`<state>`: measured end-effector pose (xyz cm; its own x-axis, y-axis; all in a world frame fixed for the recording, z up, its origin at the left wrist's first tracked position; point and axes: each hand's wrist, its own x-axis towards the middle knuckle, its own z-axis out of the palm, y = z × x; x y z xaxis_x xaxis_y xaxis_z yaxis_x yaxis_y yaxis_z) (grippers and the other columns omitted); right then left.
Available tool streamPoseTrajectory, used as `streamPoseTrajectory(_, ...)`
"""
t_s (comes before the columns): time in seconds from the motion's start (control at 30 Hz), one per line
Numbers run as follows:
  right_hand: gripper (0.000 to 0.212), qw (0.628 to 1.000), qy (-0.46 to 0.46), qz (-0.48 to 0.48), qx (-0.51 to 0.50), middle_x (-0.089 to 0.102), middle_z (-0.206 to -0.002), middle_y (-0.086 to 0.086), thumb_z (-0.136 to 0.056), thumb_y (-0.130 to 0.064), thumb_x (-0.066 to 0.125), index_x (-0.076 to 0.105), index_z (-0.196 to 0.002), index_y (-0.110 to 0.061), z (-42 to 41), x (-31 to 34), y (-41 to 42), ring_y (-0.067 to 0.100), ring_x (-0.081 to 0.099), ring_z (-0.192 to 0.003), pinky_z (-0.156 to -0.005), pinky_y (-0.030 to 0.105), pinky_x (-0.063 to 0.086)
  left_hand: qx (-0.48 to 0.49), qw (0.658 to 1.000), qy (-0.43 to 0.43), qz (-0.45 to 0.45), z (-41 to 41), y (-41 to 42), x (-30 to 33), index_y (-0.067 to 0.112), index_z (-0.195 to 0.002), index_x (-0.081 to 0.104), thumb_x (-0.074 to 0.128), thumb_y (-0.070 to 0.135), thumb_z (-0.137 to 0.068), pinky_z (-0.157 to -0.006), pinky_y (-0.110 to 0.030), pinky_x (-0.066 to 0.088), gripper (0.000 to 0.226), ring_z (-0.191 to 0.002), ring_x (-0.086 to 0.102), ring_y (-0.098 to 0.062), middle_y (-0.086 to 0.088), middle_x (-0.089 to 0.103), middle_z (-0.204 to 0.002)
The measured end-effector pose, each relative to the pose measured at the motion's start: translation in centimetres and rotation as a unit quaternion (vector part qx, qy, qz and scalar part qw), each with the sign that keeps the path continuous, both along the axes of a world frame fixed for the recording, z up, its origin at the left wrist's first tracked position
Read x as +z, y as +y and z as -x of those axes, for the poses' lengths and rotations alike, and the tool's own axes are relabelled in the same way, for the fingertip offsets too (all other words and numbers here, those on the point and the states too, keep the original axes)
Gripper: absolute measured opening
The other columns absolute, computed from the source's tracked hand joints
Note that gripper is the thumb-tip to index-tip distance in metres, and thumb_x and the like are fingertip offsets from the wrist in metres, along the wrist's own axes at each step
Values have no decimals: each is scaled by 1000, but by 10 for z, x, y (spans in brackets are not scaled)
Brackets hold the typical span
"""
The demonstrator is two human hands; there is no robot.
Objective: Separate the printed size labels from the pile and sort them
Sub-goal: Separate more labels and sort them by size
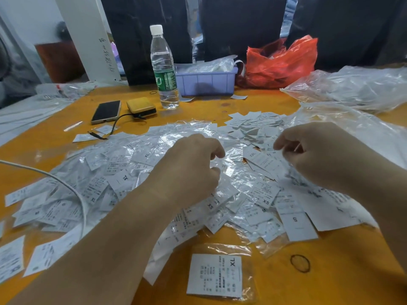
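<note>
A wide pile of white printed size labels (pixel 114 172), many in clear plastic sleeves, covers the orange table (pixel 330 271); XL, XS, S and M marks show. One XL label in its sleeve (pixel 215 276) lies apart at the front. A smaller heap of loose labels (pixel 253 122) sits at the back right of the pile. My left hand (pixel 193 168) rests on the middle of the pile, its fingers curled into crinkled clear plastic. Over the pile's right part, my right hand (pixel 319 150) has curled fingers at a label's edge (pixel 264 161); the pinch itself is not clear.
Behind the pile stand a water bottle (pixel 165 69), a phone (pixel 106 112), a yellow power bank (pixel 142 106) with its cable, a purple bin (pixel 207 81) and a red bag (pixel 279 62). Clear plastic bags (pixel 352 89) lie at right. A white cable (pixel 72 190) crosses the left; a rubber band (pixel 300 263) lies front right.
</note>
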<state>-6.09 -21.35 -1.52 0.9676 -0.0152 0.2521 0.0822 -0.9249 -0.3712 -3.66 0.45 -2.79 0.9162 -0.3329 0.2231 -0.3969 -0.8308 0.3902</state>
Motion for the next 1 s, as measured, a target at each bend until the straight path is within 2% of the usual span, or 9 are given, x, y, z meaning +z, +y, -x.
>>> streamPoseTrajectory(0.1,22,997,65,44,19,59,-103,-11,-92,-24,60,67,-113,-25,-4,-8,6,13,58,-92,-81,31,49,-39,999,23,14,2,-4,-3,37,-111,63,64,30,-90,-69,-11,37,22,-91,51,0,19,53,-100)
streamPoseTrajectory(0.17,29,989,112,96,20,57,-111,-5,-91,-37,61,67,-109,-16,-8,-14,10,19,56,-100,-88,37,49,-61,997,41,24,3,-5,-5,37,-107,63,64,33,-89,-68,-11,37,19,-89,49,6,21,53,-97)
streamPoseTrajectory(0.23,35,985,122,120,15,59,-105,4,-90,-40,63,69,-103,-8,-11,-16,13,26,60,-96,-86,44,52,-72,995,59,32,3,-6,-6,38,-105,63,64,35,-89,-69,-14,40,17,-87,50,7,22,54,-95)
streamPoseTrajectory(0.37,12,994,71,86,12,66,-88,2,-88,-21,63,70,-81,-16,-10,-15,15,20,62,-81,-75,41,56,-72,993,79,49,2,-5,-5,41,-98,63,65,36,-89,-63,-13,38,11,-86,52,9,23,58,-92)
streamPoseTrajectory(0.6,18,998,-35,38,31,59,-83,-4,-89,-14,53,65,-76,-16,-9,-17,14,14,54,-78,-71,35,48,-65,990,76,95,1,-5,-6,39,-92,65,66,35,-89,-52,-4,38,5,-79,53,15,20,62,-86)
streamPoseTrajectory(0.73,15,987,-127,-27,90,59,-67,-6,-91,-16,56,66,-80,-16,-4,-12,16,10,54,-63,-59,31,46,-51,985,75,149,1,-7,-4,39,-100,63,61,47,-90,-52,-9,41,13,-71,59,10,15,64,-82)
streamPoseTrajectory(0.83,11,980,-133,-50,139,55,-53,-6,-93,-17,59,67,-85,-17,-1,-13,18,10,50,-47,-58,9,32,-38,975,94,197,1,-9,-3,34,-111,60,55,58,-89,-61,-25,51,33,-66,63,2,9,68,-83)
streamPoseTrajectory(0.87,11,978,-136,-57,151,54,-51,-6,-94,-17,59,67,-86,-16,-1,-14,18,11,50,-46,-57,7,31,-35,973,102,206,1,-9,-2,34,-116,57,53,61,-88,-66,-30,54,39,-67,64,-2,8,68,-86)
streamPoseTrajectory(1.0,11,970,-126,-68,197,62,-62,-1,-93,-16,58,68,-89,-16,-3,-15,17,15,59,-57,-56,35,48,-28,977,94,190,2,-10,-2,39,-135,42,49,64,-89,-77,-34,54,53,-80,65,-7,8,67,-94)
